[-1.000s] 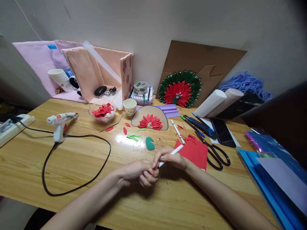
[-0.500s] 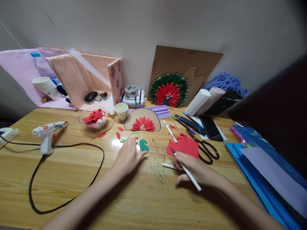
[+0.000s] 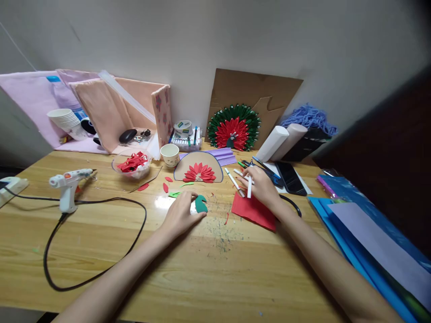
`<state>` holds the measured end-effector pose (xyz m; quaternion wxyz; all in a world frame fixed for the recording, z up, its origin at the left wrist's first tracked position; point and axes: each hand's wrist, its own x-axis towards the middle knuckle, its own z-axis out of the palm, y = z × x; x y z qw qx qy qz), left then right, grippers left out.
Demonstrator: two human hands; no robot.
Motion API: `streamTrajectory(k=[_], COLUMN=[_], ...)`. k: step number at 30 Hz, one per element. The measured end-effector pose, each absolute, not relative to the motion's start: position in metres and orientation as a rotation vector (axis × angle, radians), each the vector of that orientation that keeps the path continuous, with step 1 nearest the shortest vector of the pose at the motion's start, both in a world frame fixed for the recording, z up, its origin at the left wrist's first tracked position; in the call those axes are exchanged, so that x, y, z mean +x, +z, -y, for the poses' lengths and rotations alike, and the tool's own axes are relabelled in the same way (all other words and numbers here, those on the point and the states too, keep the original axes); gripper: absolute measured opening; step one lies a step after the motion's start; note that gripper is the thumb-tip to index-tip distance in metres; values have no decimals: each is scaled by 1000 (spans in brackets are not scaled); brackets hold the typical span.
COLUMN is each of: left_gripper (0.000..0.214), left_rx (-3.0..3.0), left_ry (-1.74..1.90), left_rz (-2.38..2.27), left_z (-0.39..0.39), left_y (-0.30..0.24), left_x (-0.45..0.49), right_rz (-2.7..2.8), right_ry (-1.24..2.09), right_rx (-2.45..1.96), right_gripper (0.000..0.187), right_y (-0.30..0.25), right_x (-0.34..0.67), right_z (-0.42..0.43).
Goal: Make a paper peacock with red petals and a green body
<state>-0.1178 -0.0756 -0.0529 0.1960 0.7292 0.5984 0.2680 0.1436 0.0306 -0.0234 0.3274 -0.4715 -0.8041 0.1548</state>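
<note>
My left hand (image 3: 181,212) lies on the wooden table (image 3: 202,269), fingers spread and touching a teal foam piece (image 3: 201,204). My right hand (image 3: 261,185) reaches over the red paper sheet (image 3: 253,210) toward the pens, fingers closed round a white marker (image 3: 249,185). Another white marker (image 3: 234,181) lies just left of it. A half-round card with red petals (image 3: 198,169) stands behind the teal piece. Scissors (image 3: 291,202) lie partly hidden under my right wrist.
A glue gun (image 3: 69,181) with a looping black cable (image 3: 101,242) stands at left. A bowl of red scraps (image 3: 134,163), paper cup (image 3: 170,154), marker box (image 3: 186,137), peacock craft (image 3: 234,128), phone (image 3: 290,178) and blue sheets (image 3: 363,242) ring the work area.
My hands parted from the middle. The left went forward onto the teal piece. The right carried the white marker up and away over the red paper toward the pens.
</note>
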Motion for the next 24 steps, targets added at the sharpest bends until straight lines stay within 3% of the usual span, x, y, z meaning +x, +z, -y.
streamTrajectory(k=[4, 7, 24], left_gripper=[42, 43, 45], left_rx=[2069, 2032, 1914], left_ry=[746, 741, 630], left_rz=[-1668, -1665, -1686], left_z=[77, 76, 70], left_y=[-55, -54, -48], left_x=[-120, -120, -120], right_rz=[1751, 1552, 1799], right_ry=[1283, 1626, 1257], right_rx=[-945, -872, -1177], right_gripper=[38, 26, 34], right_y=[-30, -44, -71], right_x=[91, 59, 44], right_z=[-9, 2, 4])
